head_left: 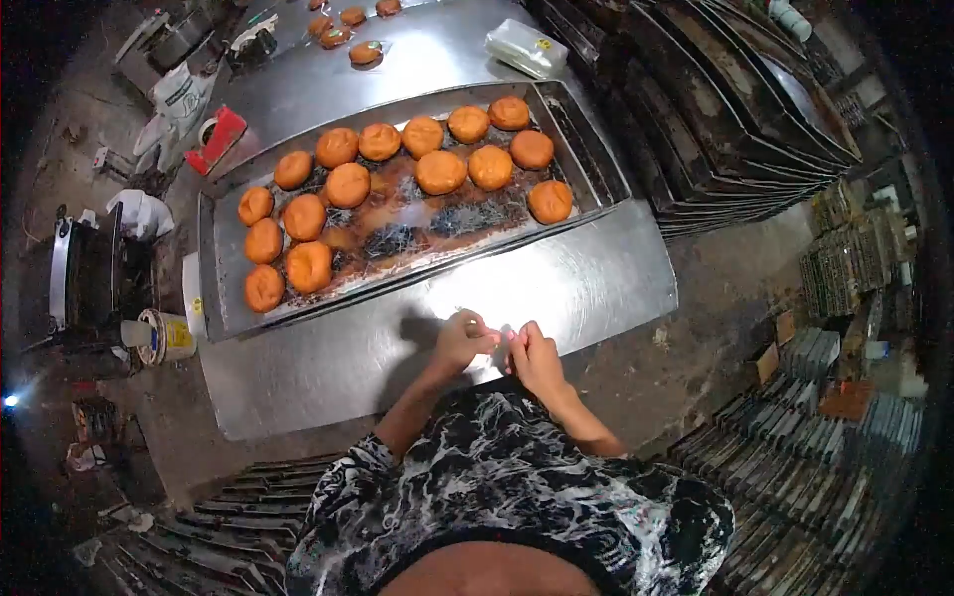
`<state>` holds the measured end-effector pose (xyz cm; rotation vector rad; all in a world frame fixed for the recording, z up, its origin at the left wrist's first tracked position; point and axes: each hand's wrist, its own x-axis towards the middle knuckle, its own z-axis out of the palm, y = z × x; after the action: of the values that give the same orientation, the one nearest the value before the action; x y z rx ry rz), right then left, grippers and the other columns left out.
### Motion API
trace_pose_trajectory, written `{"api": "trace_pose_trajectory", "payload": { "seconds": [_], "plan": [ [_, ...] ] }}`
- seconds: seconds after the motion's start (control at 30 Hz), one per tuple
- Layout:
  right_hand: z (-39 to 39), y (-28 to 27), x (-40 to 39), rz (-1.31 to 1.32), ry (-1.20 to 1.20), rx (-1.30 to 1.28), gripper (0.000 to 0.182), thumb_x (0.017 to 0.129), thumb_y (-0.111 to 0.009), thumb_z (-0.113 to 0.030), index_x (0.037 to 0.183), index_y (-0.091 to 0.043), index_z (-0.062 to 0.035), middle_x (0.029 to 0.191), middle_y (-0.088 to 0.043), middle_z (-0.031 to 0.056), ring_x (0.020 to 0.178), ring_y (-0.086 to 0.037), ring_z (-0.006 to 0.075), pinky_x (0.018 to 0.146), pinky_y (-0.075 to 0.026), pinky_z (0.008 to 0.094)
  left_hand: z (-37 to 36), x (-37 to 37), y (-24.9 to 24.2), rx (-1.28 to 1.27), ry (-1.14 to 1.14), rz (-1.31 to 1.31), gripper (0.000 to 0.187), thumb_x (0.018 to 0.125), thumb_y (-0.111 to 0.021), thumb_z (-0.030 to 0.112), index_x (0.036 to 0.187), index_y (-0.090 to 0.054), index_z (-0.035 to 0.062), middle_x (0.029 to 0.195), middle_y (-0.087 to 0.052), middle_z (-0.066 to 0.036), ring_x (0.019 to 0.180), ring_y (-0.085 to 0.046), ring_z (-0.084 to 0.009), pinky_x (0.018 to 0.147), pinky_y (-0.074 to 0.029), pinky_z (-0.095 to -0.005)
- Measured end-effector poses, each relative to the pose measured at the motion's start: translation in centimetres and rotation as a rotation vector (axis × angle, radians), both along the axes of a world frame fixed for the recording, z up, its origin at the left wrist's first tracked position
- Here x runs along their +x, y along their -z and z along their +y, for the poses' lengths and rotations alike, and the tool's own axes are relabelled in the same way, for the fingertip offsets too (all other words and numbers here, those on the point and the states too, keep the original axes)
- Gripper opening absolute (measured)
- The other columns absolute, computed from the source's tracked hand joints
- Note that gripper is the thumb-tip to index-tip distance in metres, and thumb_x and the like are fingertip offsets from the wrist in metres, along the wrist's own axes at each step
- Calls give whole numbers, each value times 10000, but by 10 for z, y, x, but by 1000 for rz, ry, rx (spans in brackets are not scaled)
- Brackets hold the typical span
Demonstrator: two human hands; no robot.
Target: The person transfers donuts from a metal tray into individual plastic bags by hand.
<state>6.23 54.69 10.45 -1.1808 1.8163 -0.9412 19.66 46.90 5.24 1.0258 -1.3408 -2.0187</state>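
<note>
My left hand point(465, 341) and my right hand point(534, 356) are close together over the near edge of the metal table point(348, 382). Both have their fingers pinched, with the fingertips facing each other. Something thin and pale may be between them, but glare on the metal hides what it is. Just beyond my hands lies a large metal tray point(397, 286) with brown round buns point(440, 172) along its far and left sides. The middle of the tray is bare, with dark, greasy marks.
A stack of clear plastic bags point(527, 48) lies behind the tray. Several wrapped buns point(366, 53) sit at the table's far end. A red tape dispenser point(215, 140) is at the left edge. Stacked dark trays point(725, 109) stand on the right; a bucket point(166, 336) is left.
</note>
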Motion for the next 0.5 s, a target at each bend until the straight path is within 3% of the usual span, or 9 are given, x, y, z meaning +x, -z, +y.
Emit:
{"api": "trace_pose_trajectory", "payload": {
  "seconds": [0.17,0.2,0.23,0.27,0.33,0.37,0.4,0.47,0.5],
  "plan": [
    [-5,5,5,-13,-89,-43,163,882,-392,-175,872,-406,-13,525,-543,90,438,-554,190,410,-431,302,5,-5,-52,-219,-49,-57,197,659,-616,22,827,-558,-62,629,-558,-72,572,-571,-148,514,-446,-239],
    [-9,-6,2,-209,-106,181,168,880,-394,-158,965,-410,-14,587,-560,89,446,-553,183,399,-428,288,5,-7,-53,-365,-145,-117,147,651,-618,15,782,-586,-43,606,-551,-61,572,-568,-150,496,-430,-242],
    [-11,-12,-2,-404,-121,407,222,877,-395,-141,1059,-414,-16,650,-577,88,455,-553,177,389,-424,275,0,-13,-44,-770,-300,-157,55,646,-629,28,694,-617,6,584,-522,-55,561,-531,-163,486,-389,-255],
    [-22,4,-16,-881,-183,359,380,870,-401,-125,1232,-332,-34,880,-566,108,630,-584,182,476,-460,275,2,-14,-36,-784,-295,-159,55,646,-629,28,694,-617,6,584,-522,-55,561,-531,-163,486,-389,-255],
    [-51,55,-39,-1690,-46,185,446,877,-411,-212,1268,-300,-27,1087,-488,124,903,-539,198,698,-466,305,7,-19,-53,-903,-192,-110,45,650,-639,58,688,-629,35,583,-500,-59,564,-490,-184,503,-363,-268],
    [-69,18,-33,-1527,55,10,466,876,-398,-269,1258,-311,-16,1117,-475,121,985,-490,202,784,-425,313,4,-23,-57,-975,-241,-121,77,655,-641,61,729,-629,44,618,-500,-42,587,-486,-175,533,-373,-255],
    [-84,-28,-16,-1351,150,-147,496,875,-386,-325,1249,-323,-5,1147,-461,118,1067,-441,205,871,-384,321,0,-27,-50,-718,-399,-17,215,688,-632,76,899,-596,55,664,-518,-21,619,-486,-146,538,-381,-252],
    [-92,-51,4,-1806,22,-270,469,884,-348,-353,1226,-356,-32,1126,-485,104,1006,-480,213,853,-398,313,-14,-45,-76,-149,-865,420,296,741,-602,116,1018,-515,64,744,-534,0,691,-509,-126,579,-417,-237],
    [-96,-41,4,-1806,14,-263,469,884,-348,-353,1226,-356,-32,1126,-485,104,1006,-480,213,853,-398,313,-33,-18,1,360,-572,799,327,793,-552,162,1086,-445,64,814,-548,-10,753,-535,-141,639,-450,-226]
  ]
}}
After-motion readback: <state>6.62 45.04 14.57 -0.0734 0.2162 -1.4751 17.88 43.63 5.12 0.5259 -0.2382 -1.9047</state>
